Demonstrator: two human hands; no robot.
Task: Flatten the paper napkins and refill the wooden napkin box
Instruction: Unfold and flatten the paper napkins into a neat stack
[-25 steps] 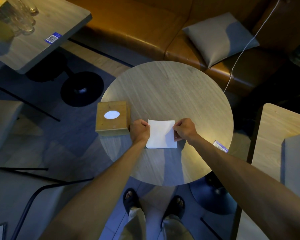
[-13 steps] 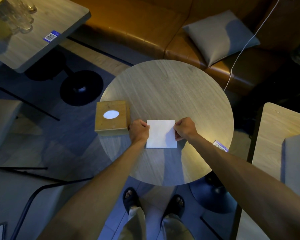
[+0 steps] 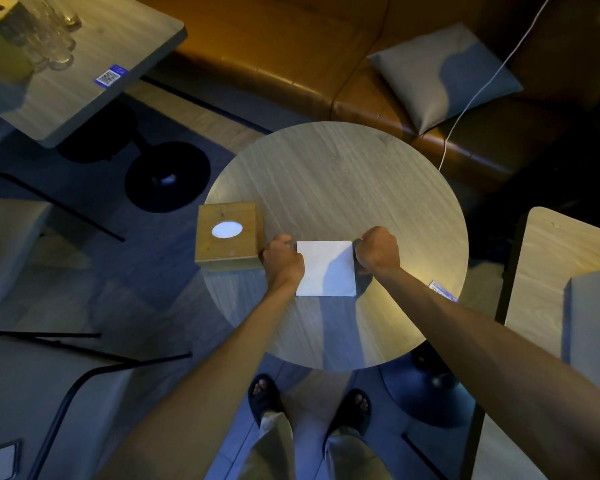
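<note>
A white paper napkin (image 3: 326, 268) lies flat on the round wooden table (image 3: 340, 174), near its front half. My left hand (image 3: 283, 259) is curled at the napkin's left edge and my right hand (image 3: 378, 252) at its right edge, both pinching the far corners with closed fingers. The wooden napkin box (image 3: 227, 235) stands at the table's left rim, just left of my left hand, with white paper showing in its oval top opening.
A square table (image 3: 84, 81) with glasses stands at the far left. Behind the round table runs a brown bench with a grey cushion (image 3: 440, 74) and a white cable. Another table (image 3: 565, 271) is at the right; chair frames at the lower left.
Both hands have shifted slightly outward along the napkin, so it now looks squarer and flatter. The box has not moved.
</note>
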